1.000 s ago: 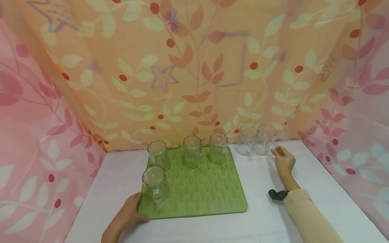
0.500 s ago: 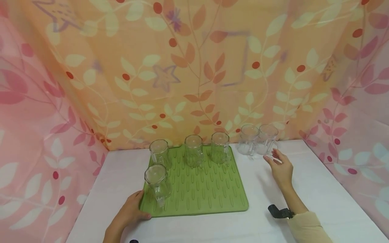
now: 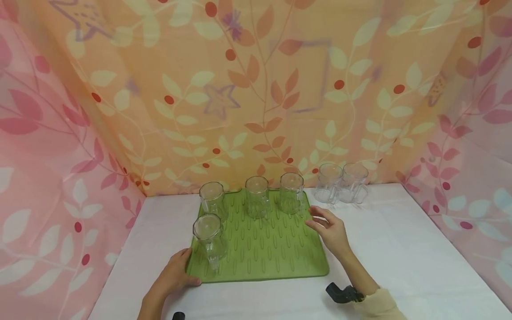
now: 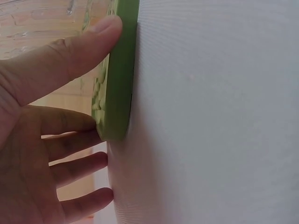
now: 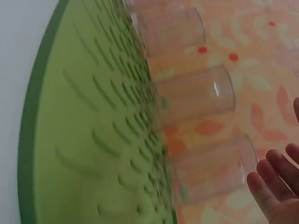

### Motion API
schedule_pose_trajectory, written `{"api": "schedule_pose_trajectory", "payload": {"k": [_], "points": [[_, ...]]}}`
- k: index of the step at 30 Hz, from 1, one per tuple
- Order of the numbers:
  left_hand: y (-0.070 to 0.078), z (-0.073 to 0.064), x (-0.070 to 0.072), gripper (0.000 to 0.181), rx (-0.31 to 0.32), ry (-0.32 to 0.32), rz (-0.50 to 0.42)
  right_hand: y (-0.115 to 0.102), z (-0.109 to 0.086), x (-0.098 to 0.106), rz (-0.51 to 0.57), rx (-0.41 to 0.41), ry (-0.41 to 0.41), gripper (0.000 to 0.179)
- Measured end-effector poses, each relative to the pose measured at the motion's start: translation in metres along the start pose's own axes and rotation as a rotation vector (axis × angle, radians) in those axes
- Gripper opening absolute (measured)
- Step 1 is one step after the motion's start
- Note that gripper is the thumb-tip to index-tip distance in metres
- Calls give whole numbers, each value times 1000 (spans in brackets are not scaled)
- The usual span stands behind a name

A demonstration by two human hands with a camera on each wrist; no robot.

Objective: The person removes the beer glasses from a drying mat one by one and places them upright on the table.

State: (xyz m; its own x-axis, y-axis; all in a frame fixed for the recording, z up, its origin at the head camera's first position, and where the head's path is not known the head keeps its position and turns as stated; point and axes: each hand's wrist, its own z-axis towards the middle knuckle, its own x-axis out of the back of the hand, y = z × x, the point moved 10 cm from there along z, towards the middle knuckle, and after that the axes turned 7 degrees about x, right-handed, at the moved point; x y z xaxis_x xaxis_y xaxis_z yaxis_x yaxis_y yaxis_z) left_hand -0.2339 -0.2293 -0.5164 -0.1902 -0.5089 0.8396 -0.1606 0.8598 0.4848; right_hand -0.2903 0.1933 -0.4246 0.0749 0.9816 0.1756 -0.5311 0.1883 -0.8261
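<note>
l hand (image 3: 172, 272) at nr left corner of mat (image 3: 272, 260), thumb & fingers extended, touching it; r hand (image 3: 331, 231) fingers loose, holding nothing, by back rt mug (image 3: 291, 194) on mat. stray knuckle could tip that mug; tugging mat might topple all 4.
</note>
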Motion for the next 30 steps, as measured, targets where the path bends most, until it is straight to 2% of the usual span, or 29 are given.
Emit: {"api": "schedule_pose_trajectory", "payload": {"k": [8,17,23,30], "points": [[2,2,2,107,9,0,0,-27,0,-72,98,79,-202,42],[1,4,2,106,1,7,1,-43,-14,-156,155,25,-433,39],[3,3,1,106,-10,10,-10,-44,-32,-199,251,-21,-512,36],[-1,1,-1,107,1,-1,-29,-33,-49,-230,322,-118,-544,37]]}}
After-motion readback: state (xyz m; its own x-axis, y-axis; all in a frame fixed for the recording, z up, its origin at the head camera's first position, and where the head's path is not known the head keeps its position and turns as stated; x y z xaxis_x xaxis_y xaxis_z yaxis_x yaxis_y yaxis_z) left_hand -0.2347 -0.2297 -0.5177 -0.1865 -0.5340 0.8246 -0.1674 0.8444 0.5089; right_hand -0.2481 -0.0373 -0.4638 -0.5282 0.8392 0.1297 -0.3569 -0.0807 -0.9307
